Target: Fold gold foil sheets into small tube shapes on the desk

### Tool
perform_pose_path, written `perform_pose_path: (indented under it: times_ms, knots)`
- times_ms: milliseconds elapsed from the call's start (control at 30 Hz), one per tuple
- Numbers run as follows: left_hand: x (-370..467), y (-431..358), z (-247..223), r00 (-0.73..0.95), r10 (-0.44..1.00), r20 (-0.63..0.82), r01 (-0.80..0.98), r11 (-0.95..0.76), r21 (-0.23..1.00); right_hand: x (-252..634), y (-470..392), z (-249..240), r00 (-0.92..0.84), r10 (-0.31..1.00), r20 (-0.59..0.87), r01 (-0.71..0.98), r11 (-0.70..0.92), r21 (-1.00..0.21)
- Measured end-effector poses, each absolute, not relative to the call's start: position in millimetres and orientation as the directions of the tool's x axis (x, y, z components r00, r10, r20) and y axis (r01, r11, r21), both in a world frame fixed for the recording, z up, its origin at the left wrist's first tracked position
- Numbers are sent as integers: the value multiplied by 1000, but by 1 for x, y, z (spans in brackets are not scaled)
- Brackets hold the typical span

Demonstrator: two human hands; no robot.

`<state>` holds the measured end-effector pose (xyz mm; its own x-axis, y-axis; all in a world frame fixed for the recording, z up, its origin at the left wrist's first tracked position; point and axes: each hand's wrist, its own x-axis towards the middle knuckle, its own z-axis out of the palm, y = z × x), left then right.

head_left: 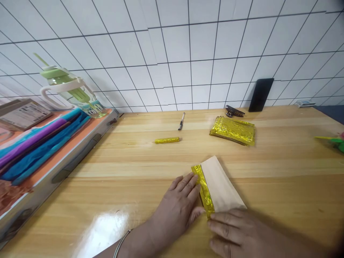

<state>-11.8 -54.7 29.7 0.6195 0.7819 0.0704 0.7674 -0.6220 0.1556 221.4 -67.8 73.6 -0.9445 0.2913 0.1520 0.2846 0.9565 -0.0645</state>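
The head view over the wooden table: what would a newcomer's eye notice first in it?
Probably the shiny stack of gold sheets, toward the back right of the table. Next, the pale sheet with a gold strip, at the front between the left hand and right hand. At far left, the bright purple and blue material also stands out.

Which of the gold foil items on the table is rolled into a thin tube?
The gold roll, lying near the pen. The gold stack lies flat, and the sheet under the left hand shows a wide pale side.
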Motion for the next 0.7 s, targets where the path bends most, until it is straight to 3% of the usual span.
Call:
perform_pose_path:
  times_ms: [133,233,300,367,467,700]
  knots:
    - [-5,-56,29,593,802,69,785,-595,174,218,-65,89,-972,227,58,208,950,-233]
    - [0,-58,30,580,813,55,797,-580,172,233,-62,74,-948,272,168,221,938,-268]
    - [0,-58,29,578,815,47,797,-576,181,250,-55,56,-871,398,288,348,914,-211]
    - [0,-59,28,578,815,49,794,-575,199,266,-44,37,-774,551,312,549,829,-103]
    - [-2,-57,24,594,802,62,774,-591,226,278,-25,18,-698,679,229,693,720,-21]
    - [-14,-49,20,677,735,29,701,-657,276,264,-23,16,-774,576,264,601,799,21]
